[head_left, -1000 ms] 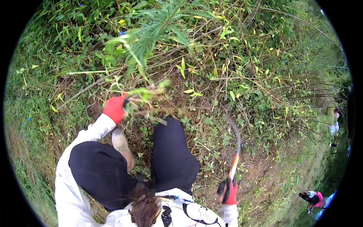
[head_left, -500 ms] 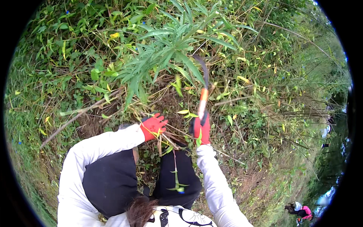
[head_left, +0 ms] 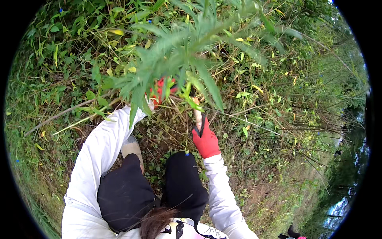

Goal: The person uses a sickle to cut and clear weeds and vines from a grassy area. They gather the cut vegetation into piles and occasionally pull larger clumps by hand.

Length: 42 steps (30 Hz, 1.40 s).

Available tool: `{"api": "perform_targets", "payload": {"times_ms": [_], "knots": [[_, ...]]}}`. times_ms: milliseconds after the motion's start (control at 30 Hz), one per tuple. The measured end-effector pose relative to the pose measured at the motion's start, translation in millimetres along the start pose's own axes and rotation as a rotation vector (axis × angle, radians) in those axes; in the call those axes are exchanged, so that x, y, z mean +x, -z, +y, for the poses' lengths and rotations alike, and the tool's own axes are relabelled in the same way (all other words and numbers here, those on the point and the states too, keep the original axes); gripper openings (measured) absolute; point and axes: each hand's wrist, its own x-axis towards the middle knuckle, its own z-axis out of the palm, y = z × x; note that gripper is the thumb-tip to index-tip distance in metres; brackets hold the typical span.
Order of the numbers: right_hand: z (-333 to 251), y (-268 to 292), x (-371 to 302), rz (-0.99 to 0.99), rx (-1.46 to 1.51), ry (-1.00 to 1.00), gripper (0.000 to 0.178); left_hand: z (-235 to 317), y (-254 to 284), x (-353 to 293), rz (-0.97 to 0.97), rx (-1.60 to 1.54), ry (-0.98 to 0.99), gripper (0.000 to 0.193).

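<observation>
While both arms were stretched out ahead of the body, the two hands were held near each other above the weedy ground (head_left: pixel 254 167). The left arm, covered by a white sleeve (head_left: pixel 93 147), was bent at the elbow and slanted toward the middle, and the left hand (head_left: pixel 162 91), clad in a red glove, was partly covered by hanging leaves. Because its fingers were screened, it could not be told whether they were spread or pressed around a stem. The right arm was extended nearly straight from the lower edge, tilted slightly leftward, and the right hand (head_left: pixel 206 137), also gloved in red with dark patches at the fingers, was wrapped firmly around the pale handle of a sickle (head_left: pixel 197 114). The handle was pointed away from the body, its far end placed just to the right of the left hand; the blade was mostly hidden by foliage.

A tall leafy plant (head_left: pixel 175 51), blurred in parts, was seen directly beyond both hands, and the left glove was overhung by its long leaves. A small blue flower (head_left: pixel 187 153) was seen by the dark-clad right knee (head_left: pixel 181 175). A shoe (head_left: pixel 131 149) was planted below the left forearm, and a dry stick (head_left: pixel 65 114) was seen to its left.
</observation>
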Motion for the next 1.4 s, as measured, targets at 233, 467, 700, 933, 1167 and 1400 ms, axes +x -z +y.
{"api": "perform_targets", "payload": {"times_ms": [233, 467, 700, 933, 1167, 1400], "knots": [[-17, 31, -64, -0.035, -0.195, -0.089, 0.072, -7, -19, -12, 0.425, -0.878, 0.686, 0.035], [0, 44, -84, -0.004, -0.064, -0.073, 0.068, -21, -12, -101, 0.436, -1.233, 0.611, 0.039], [15, 16, -113, 0.031, -0.15, -0.133, 0.066, -44, -40, -75, 0.517, -0.711, 0.621, 0.029], [10, 81, -241, -0.087, 0.277, -0.393, 0.066, 33, -71, -136, -0.172, 0.433, -0.018, 0.028], [38, 92, -216, 0.28, 1.013, -0.609, 0.044, 207, -33, -95, -0.569, 1.296, 0.392, 0.031], [49, 49, -174, 0.115, 0.687, -0.28, 0.06, 231, -43, -85, -0.619, 1.252, 0.298, 0.049]]}}
